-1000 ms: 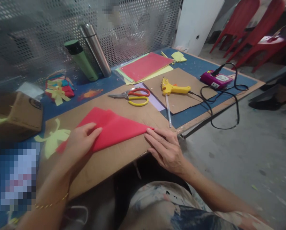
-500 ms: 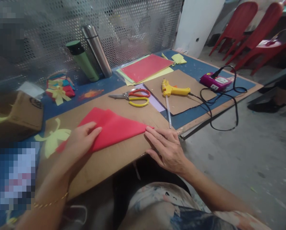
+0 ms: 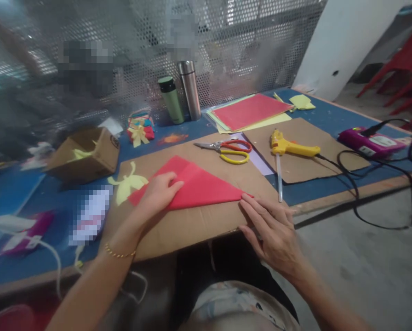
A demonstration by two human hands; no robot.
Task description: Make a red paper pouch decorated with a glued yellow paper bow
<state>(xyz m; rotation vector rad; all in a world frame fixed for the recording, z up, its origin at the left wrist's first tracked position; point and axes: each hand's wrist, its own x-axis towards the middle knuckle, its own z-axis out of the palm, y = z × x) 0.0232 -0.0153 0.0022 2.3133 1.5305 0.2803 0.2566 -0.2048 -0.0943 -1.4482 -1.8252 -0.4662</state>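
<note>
At its nine o'clock, red paper (image 3: 206,186) is touched by left hand (image 3: 159,191); at four, by right hand (image 3: 275,230); grips' closure unclear.

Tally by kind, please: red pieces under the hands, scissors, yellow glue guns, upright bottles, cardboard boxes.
Red piece: 1
Scissors: 1
Glue gun: 1
Bottles, green bottle and steel bottle: 2
Cardboard box: 1
Total: 6
</note>
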